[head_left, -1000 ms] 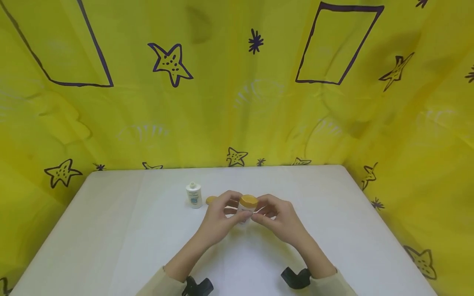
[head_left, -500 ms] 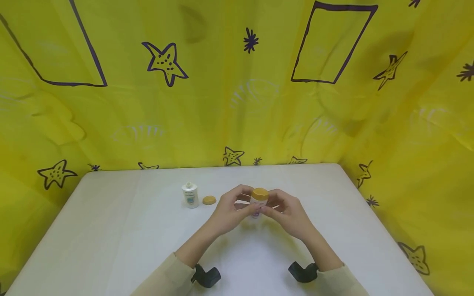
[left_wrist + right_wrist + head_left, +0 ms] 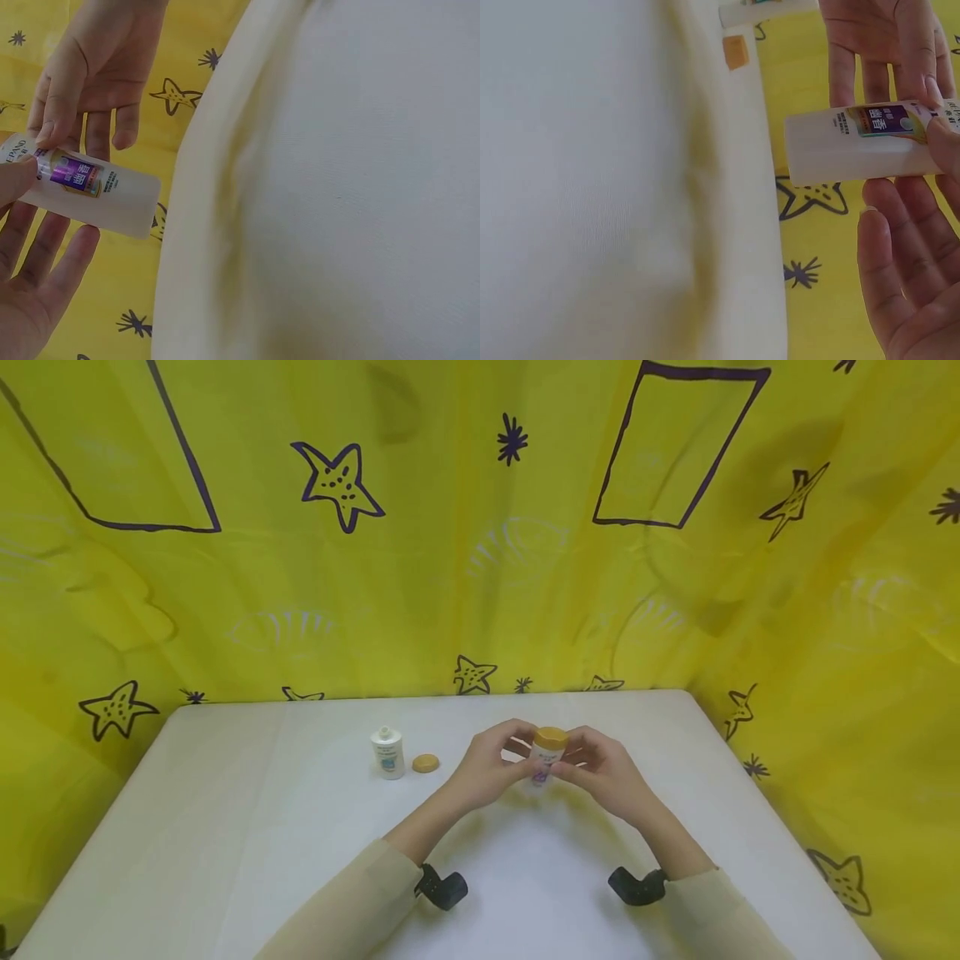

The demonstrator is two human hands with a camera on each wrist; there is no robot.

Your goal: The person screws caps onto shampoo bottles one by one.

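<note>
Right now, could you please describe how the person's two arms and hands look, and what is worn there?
The left hand and the right hand are bare. The left sleeve and right sleeve are plain pale beige. Near each sleeve's end sits a black, bent, tube-like piece.

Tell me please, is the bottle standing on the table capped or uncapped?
Uncapped: the standing bottle shows its bare narrow neck on top, and a yellow cap lies beside it on the table.

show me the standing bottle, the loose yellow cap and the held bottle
Standing bottle [image 3: 387, 756], head view, front of its body.
Loose yellow cap [image 3: 425, 763], head view, its top.
Held bottle [image 3: 78, 175], left wrist view, its purple label.
</note>
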